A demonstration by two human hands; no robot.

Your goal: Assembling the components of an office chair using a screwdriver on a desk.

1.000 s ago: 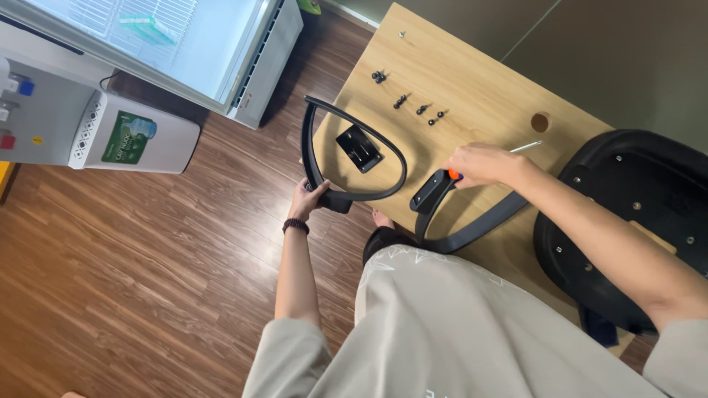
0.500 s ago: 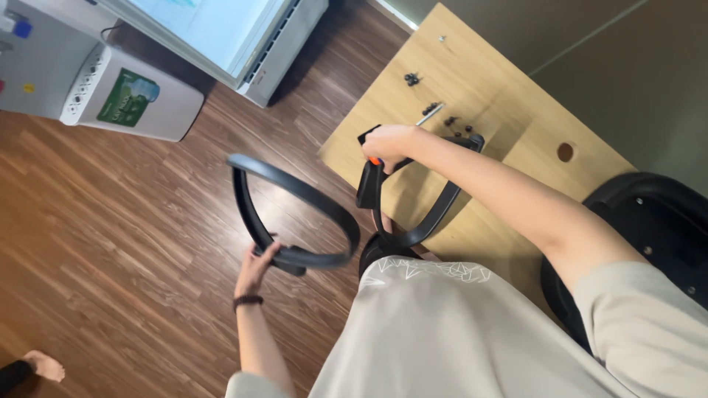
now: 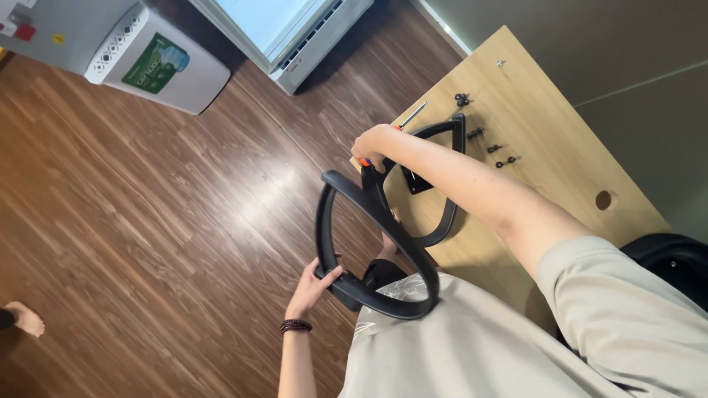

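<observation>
Head view: both hands clenched, left (image 3: 316, 286) on armrest loop (image 3: 369, 243), right (image 3: 375, 144) apparently on screwdriver (image 3: 402, 122), above wooden floor (image 3: 147, 206).

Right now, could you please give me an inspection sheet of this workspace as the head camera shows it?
Surface: light wooden table, with a round hole near its far edge.
Job's things: black loop-shaped armrest held off the table over the floor; a second black armrest lies on the table; screwdriver with a metal shaft.
Clutter: small black screws scattered on the table.
Grips: left hand grasps the lower end of the held armrest; right hand closed on the screwdriver.
Cables: nothing seen.
Surroundings: dark wood floor, white appliance, black chair seat, another person's bare foot.
</observation>
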